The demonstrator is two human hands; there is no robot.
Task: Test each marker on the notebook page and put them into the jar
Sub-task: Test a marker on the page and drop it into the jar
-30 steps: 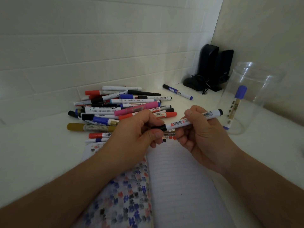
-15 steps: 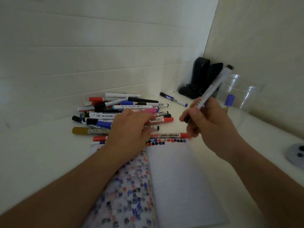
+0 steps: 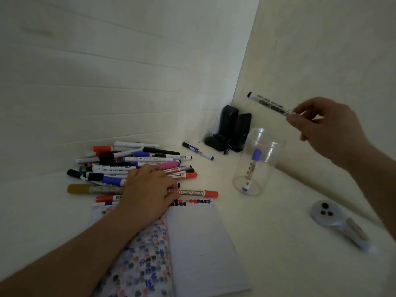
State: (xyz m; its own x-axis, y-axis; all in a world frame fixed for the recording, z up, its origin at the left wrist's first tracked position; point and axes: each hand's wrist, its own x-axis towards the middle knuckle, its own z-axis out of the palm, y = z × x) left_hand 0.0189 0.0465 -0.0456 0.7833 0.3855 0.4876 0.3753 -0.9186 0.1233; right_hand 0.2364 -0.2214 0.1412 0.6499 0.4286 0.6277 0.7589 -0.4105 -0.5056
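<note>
My right hand (image 3: 327,125) pinches one end of a white marker with a black cap (image 3: 267,105) in the air, above and just right of the clear jar (image 3: 271,144). One blue-capped marker (image 3: 251,168) stands inside the jar. My left hand (image 3: 147,189) lies on the near edge of the marker pile (image 3: 128,161), thumb and fingertips pinching the left end of a red whiteboard marker (image 3: 192,192). The open notebook (image 3: 201,243) lies below, with a row of coloured test marks along the top of its right page and many on the left page.
Black speakers (image 3: 231,129) stand in the wall corner behind the jar. A loose blue marker (image 3: 198,151) lies between the pile and the speakers. A grey handheld device (image 3: 334,221) lies on the white table at the right. Walls close in at the back and right.
My hands have come apart. The right hand has carried the black-capped marker up and to the right, over the jar; the left hand has dropped onto the pile at the red marker.
</note>
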